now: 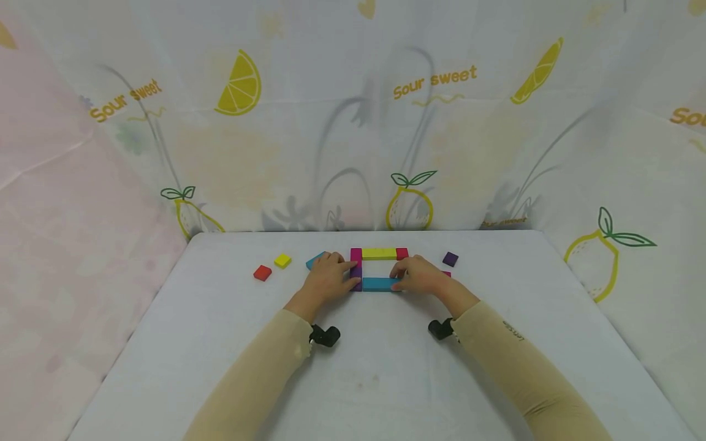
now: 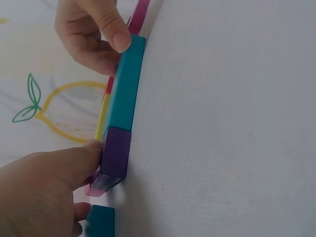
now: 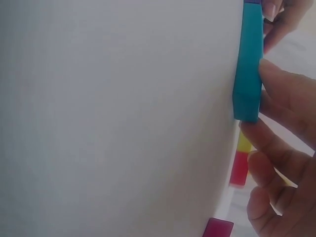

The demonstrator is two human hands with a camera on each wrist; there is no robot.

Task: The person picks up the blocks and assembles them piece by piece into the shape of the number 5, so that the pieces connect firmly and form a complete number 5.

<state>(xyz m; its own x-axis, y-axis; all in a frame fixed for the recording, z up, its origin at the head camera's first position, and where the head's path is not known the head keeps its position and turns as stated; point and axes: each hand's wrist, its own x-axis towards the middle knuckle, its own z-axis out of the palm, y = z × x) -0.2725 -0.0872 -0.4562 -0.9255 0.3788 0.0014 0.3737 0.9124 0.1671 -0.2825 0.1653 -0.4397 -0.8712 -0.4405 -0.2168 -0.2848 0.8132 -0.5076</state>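
A frame of coloured blocks lies on the table. My left hand is at its left side, index finger over the pink block and thumb resting on the purple block. Along the near side runs a long blue block, its left end against the purple one. With curled fingers, my right hand holds the blue block's right end, thumb on its upper edge and a fingertip at the end face. A yellow block and a red block form the far side.
Left of the frame lie a red-orange block, a small yellow block and another blue block, partly behind my left hand. To the right are a dark purple block and a magenta block. A patterned cloth hangs behind the table.
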